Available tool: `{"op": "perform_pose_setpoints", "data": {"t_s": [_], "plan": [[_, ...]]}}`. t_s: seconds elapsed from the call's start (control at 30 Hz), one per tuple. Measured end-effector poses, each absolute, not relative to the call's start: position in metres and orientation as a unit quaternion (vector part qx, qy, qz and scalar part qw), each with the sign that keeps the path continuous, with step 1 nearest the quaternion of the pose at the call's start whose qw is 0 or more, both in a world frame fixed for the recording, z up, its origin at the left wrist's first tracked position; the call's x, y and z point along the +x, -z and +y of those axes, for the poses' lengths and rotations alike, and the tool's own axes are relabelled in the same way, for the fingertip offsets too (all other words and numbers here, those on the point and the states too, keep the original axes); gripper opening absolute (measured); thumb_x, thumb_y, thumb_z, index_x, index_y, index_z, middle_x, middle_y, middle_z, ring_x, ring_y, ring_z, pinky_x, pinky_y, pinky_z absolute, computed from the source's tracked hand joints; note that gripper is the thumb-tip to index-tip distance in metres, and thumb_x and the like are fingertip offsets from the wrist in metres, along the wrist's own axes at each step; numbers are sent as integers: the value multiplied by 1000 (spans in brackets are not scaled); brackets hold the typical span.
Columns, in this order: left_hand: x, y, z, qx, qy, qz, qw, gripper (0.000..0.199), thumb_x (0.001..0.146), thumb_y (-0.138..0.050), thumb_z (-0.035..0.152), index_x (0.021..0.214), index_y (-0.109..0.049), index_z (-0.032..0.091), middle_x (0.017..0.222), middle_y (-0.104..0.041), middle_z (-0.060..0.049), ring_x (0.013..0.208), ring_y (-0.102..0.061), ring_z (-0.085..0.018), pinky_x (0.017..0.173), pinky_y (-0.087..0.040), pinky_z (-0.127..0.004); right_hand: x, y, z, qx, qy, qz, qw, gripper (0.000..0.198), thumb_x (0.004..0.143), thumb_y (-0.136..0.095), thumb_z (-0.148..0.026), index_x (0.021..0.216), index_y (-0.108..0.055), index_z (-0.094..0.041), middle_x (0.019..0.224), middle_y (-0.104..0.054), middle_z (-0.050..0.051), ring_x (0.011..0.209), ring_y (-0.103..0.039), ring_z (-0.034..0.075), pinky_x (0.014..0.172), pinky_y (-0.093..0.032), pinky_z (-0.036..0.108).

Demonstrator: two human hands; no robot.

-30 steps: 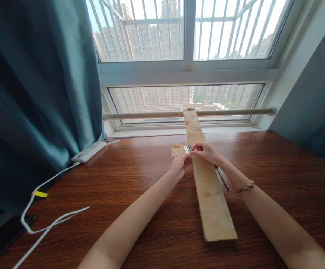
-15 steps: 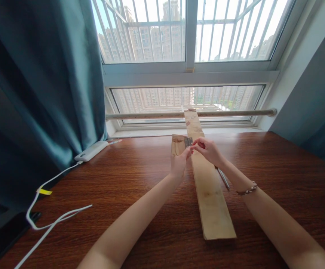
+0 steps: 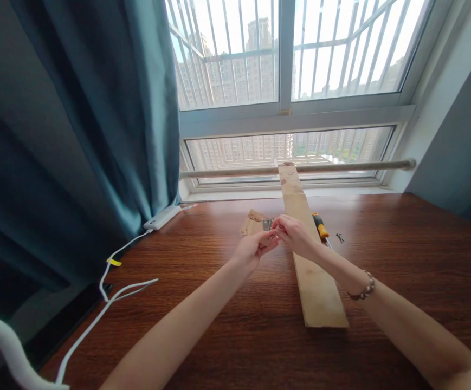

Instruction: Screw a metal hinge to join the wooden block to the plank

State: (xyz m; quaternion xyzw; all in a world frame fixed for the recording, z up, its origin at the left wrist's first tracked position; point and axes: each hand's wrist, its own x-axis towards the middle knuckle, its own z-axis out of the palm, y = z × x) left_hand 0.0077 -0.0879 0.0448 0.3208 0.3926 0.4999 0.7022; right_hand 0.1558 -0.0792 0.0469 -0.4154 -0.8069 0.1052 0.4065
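Observation:
My left hand (image 3: 252, 250) and my right hand (image 3: 294, 234) meet fingertip to fingertip in the middle of the view, left of a long pale board (image 3: 322, 298). Both are closed in a pinch; whatever sits between the fingertips is too small or hidden to name. Just beyond my left hand is a short wooden block (image 3: 251, 219), turned at an angle, its near part covered by the hand. A metal hinge (image 3: 266, 224) shows at the block's right side, close to my right fingers. My right forearm passes over the long board.
A screwdriver (image 3: 320, 226) with a black and yellow handle lies right of the board, its shaft partly behind my forearm. Small screws (image 3: 340, 237) lie beside it. A white power strip (image 3: 162, 218) and white cable (image 3: 107, 271) are by the curtain (image 3: 137, 108) at left.
Both hands have come nearer to me and left of the board. The block has turned and shifted left with the hinge. The screwdriver handle and screws now show. My view has shifted slightly.

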Motion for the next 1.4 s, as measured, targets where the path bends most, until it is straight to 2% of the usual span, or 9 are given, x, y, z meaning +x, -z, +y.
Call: {"op": "perform_pose_setpoints", "data": {"t_s": [0.17,0.33,0.43,0.57,0.83,0.97,1.03,1.2,1.4], "plan": [[-18,-36,-130,283,-445,363,768,10,72,-64,14,81,-67,12,82,-71,-10,77,-68,-22,76,-53,-37,138,-33,-116,-385,-140,-802,435,13,88,-49,-26,78,-52,-19,69,-51,0,64,-48,14,60,-35,24],[-22,-22,-164,275,-453,353,771,4,74,-61,13,74,-65,12,70,-67,-6,57,-61,-13,68,-55,-33,126,-8,-159,-381,-145,-819,404,17,89,-49,-32,79,-54,-20,72,-53,1,63,-49,13,58,-35,24],[-20,-18,-173,276,-461,375,755,6,71,-60,7,67,-63,11,66,-64,-4,54,-56,-10,60,-53,-27,128,0,-176,-387,-126,-823,397,18,90,-47,-32,80,-55,-19,77,-56,3,65,-51,14,60,-36,25],[-14,-19,-178,306,-469,384,734,10,66,-62,2,69,-64,11,67,-64,-4,57,-56,-10,56,-49,-22,132,1,-185,-414,-153,-795,416,15,89,-50,-31,79,-55,-20,72,-56,1,63,-50,14,60,-36,25],[-10,-16,-174,378,-458,393,703,17,58,-73,9,75,-68,11,75,-67,-7,66,-61,-14,61,-47,-23,136,9,-176,-443,-266,-738,435,16,84,-56,-30,72,-55,-19,57,-48,-3,55,-44,13,52,-32,23],[-7,-16,-175,421,-486,400,654,18,58,-73,11,75,-69,12,73,-68,-6,67,-61,-15,61,-47,-24,143,11,-178,-391,-193,-791,429,11,85,-54,-30,79,-56,-20,72,-55,0,64,-49,14,60,-35,25],[-4,-16,-175,414,-496,407,645,17,59,-73,14,76,-70,12,74,-68,-5,67,-61,-15,60,-47,-24,144,10,-177,-380,-191,-798,427,12,85,-54,-31,80,-56,-20,75,-56,1,66,-50,14,62,-36,26],[-1,-18,-167,418,-485,386,664,15,61,-75,16,73,-69,10,73,-67,-7,67,-60,-14,64,-48,-24,141,12,-163,-427,-341,-693,470,24,79,-57,-40,70,-53,-19,56,-47,-3,54,-42,12,53,-32,24],[3,-13,-148,288,-470,332,765,13,78,-64,23,78,-64,11,81,-67,-9,71,-63,-15,76,-51,-32,150,14,-146,-404,-433,-611,525,31,72,-61,-48,68,-57,-17,59,-53,-1,55,-44,12,54,-35,25]]}}
